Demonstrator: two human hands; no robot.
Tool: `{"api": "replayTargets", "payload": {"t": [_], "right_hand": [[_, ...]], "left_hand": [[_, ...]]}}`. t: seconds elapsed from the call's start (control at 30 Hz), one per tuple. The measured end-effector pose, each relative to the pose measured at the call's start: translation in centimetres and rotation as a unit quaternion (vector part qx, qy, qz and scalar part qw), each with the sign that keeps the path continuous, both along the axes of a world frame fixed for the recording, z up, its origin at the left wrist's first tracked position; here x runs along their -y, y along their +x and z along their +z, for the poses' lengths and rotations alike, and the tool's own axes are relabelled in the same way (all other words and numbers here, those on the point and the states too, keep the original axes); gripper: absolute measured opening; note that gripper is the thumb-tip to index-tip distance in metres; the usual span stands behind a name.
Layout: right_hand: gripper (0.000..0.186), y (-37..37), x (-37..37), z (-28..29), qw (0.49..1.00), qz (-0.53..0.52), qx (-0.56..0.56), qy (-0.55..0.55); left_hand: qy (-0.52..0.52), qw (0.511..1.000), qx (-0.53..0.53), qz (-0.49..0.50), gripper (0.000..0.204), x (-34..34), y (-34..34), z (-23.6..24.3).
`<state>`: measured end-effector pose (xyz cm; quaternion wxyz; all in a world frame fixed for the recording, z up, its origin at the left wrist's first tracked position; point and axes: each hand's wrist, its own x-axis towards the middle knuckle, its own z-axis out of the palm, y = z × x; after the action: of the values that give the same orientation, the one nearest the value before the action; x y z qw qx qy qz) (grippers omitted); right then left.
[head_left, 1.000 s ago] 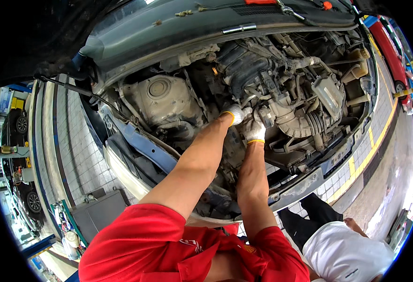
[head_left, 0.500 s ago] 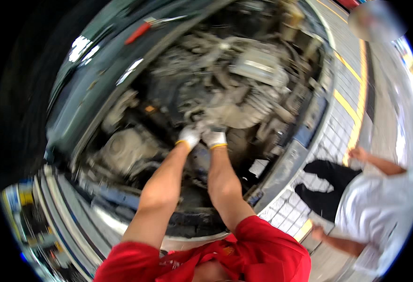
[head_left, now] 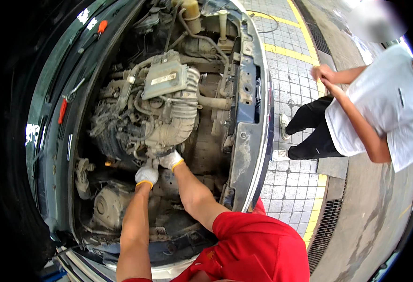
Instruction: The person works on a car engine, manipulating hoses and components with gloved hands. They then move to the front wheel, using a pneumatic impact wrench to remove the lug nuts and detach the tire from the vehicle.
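Both my hands wear white knitted gloves with yellow cuffs and work close together at the near end of a dusty engine (head_left: pixel 157 105). My left hand (head_left: pixel 147 174) is closed, its fingertips against small parts below the engine's end; what they grip is too small to make out. Slightly higher and to the right, my right hand (head_left: pixel 170 160) curls in beside a dark fitting under the ribbed intake manifold (head_left: pixel 185 110). Its fingertips are partly hidden, and I cannot make out what they hold. A flat grey metal cover (head_left: pixel 165 79) tops the engine.
Along the windshield edge lie a red-handled tool (head_left: pixel 62 111) and another with an orange-red handle (head_left: pixel 102 28). The car's front crossmember (head_left: pixel 246 136) bounds the bay on the right. Beyond it, a co-worker in a white shirt (head_left: pixel 370 108) stands on tiled floor. A strut tower (head_left: pixel 107 207) rises lower left.
My view has turned, so the engine bay and my hands appear further left. Both hands remain at the engine's near end, now slightly further apart. The co-worker's hands have come together.
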<state>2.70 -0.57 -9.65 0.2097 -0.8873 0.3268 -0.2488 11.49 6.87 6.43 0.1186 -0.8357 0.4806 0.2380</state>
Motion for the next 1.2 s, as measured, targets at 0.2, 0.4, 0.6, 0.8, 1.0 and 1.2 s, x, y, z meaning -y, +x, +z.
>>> {"api": "replayTargets", "payload": {"t": [0.2,0.4,0.6,0.8,1.0,1.2], "right_hand": [[0.052,0.2,-0.5,-0.2,0.996,-0.024,-0.024,-0.078],[0.056,-1.3,0.1,1.2,0.998,-0.032,0.050,0.004],[0.055,-2.0,1.2,3.7,0.996,0.047,0.007,0.076],[0.054,-1.3,2.3,-1.9,1.000,-0.026,0.002,0.008],[0.050,-3.3,1.5,5.6,0.989,0.076,-0.038,0.123],[0.048,-0.7,3.7,-2.5,0.870,0.159,0.282,0.371]], "left_hand": [[-0.017,0.993,0.060,-0.096,0.057,-0.1,2.1,-1.3],[-0.108,0.969,0.111,-0.193,0.052,-0.4,1.8,-2.6],[-0.129,0.970,0.139,-0.155,0.051,-1.2,1.7,-3.7],[-0.122,0.983,0.114,-0.078,0.052,0.4,-0.9,-2.9],[-0.117,0.987,0.089,-0.060,0.043,-0.9,-0.2,-2.6],[-0.191,0.971,0.107,-0.099,0.035,0.0,-0.6,-2.1]]}}
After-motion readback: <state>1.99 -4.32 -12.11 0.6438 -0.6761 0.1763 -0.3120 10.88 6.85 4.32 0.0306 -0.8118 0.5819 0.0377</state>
